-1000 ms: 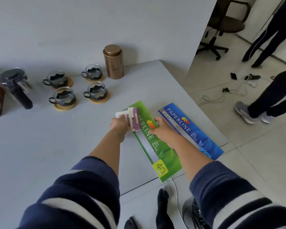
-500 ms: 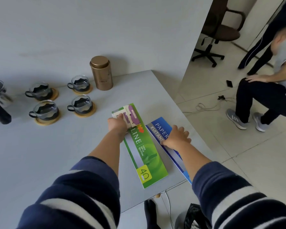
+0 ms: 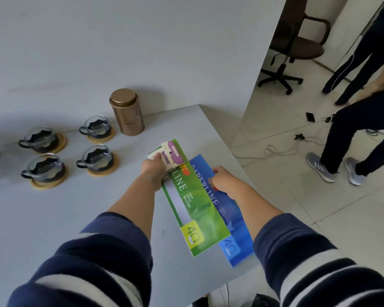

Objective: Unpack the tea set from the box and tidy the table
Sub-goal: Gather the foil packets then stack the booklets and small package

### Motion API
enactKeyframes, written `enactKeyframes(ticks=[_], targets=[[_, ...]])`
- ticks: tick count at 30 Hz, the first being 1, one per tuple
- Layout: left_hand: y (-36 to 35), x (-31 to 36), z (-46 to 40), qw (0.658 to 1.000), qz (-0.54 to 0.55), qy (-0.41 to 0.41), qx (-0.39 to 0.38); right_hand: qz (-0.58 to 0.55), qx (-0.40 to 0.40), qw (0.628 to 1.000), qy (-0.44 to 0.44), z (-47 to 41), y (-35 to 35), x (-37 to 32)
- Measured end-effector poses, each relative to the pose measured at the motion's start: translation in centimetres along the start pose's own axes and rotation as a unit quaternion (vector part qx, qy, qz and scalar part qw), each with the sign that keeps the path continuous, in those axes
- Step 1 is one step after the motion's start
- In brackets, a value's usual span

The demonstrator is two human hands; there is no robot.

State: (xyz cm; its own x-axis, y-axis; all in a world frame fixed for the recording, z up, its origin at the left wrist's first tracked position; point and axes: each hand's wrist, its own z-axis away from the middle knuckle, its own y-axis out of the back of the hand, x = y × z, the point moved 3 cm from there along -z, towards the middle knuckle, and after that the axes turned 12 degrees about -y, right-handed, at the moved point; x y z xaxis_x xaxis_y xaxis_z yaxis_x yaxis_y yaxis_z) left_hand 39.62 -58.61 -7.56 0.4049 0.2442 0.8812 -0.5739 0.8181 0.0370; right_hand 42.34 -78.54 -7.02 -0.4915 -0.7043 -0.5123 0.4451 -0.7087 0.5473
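Green booklet (image 3: 195, 209) marked "PAPERLINE", "YOUR OFFICE SOLUTION" and "40" laid on grey surface (image 3: 53, 218); blue booklet (image 3: 235, 220), same brand and "40", now tucked partly beneath it, where half second earlier it lay apart. Small purple-and-white card pack (image 3: 171, 156) pinched in left hand (image 3: 154, 171), grip closed. Blue booklet's upper edge pinched by right hand (image 3: 224, 180), earlier laid flat on it. Four glass cups (image 3: 95, 157) on wooden coasters and bronze tin (image 3: 127, 113) set near wall; tin writing unreadable
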Motion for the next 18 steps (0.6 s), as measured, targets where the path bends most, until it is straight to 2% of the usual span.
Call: enactKeyframes(ticks=[3, 5, 9, 11, 13, 18], targets=[[-2.2, 1.6, -0.5, 1.0, 0.021, -0.014, 0.007, -0.093, -0.028, 0.995, 0.037, -0.6, 0.0, -3.6], [-3.5, 2.9, -1.2, 0.999, 0.002, -0.037, 0.04, -0.139, -0.067, 0.986, 0.058, -1.3, -0.4, -6.2], [-4.8, 5.3, -4.4, 0.985, -0.114, -0.075, 0.101, -0.145, -0.086, 0.98, 0.105, -3.9, -0.7, -9.9], [-5.0, 6.2, -6.3, 0.983, -0.118, -0.075, 0.118, -0.147, -0.094, 0.977, 0.12, -5.8, -0.8, -11.4], [-5.4, 6.6, -8.4, 0.987, -0.085, -0.081, 0.106, -0.154, -0.104, 0.976, 0.116, -7.9, -0.9, -13.0], [-6.0, 8.1, -13.9, 0.991, -0.072, -0.09, 0.063, -0.178, -0.069, 0.978, 0.085, -13.5, -1.5, -17.0]])
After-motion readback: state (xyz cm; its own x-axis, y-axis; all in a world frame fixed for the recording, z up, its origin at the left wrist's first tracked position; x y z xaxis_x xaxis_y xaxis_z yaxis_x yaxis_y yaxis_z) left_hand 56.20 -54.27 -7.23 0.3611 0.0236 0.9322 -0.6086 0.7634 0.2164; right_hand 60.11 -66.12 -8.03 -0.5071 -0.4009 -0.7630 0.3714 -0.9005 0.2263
